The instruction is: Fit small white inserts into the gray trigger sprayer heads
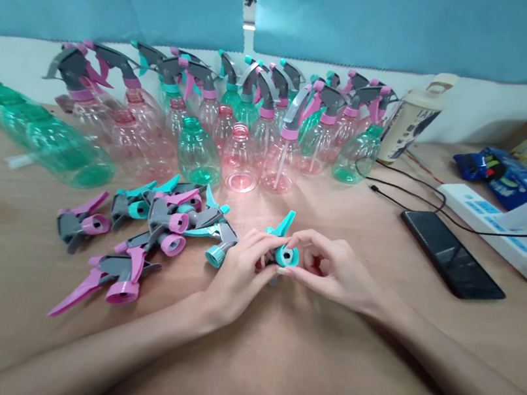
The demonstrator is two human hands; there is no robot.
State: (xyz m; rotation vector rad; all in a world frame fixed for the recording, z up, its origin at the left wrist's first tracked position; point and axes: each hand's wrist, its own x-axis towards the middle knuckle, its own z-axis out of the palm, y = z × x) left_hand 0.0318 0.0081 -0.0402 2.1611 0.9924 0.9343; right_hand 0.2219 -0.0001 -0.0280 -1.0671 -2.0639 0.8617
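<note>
Left hand (238, 266): bare, reaching in from the lower left, forearm running diagonally up across the view; wrist slightly bent, palm turned inward, fingers curled with thumb and fingertips pinched at the centre. Right hand (332, 267): bare, entering from the lower right, forearm long and low, wrist nearly straight; fingers arched, thumb and forefinger closed in a pinch facing the left. Both hands: met fingertip to fingertip at the middle, sharing one small grip, knuckles raised, both arms uncovered.

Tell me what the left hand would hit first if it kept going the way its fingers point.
The left hand points right, so it meets the teal sprayer head it already touches, then probably the right hand.
</note>
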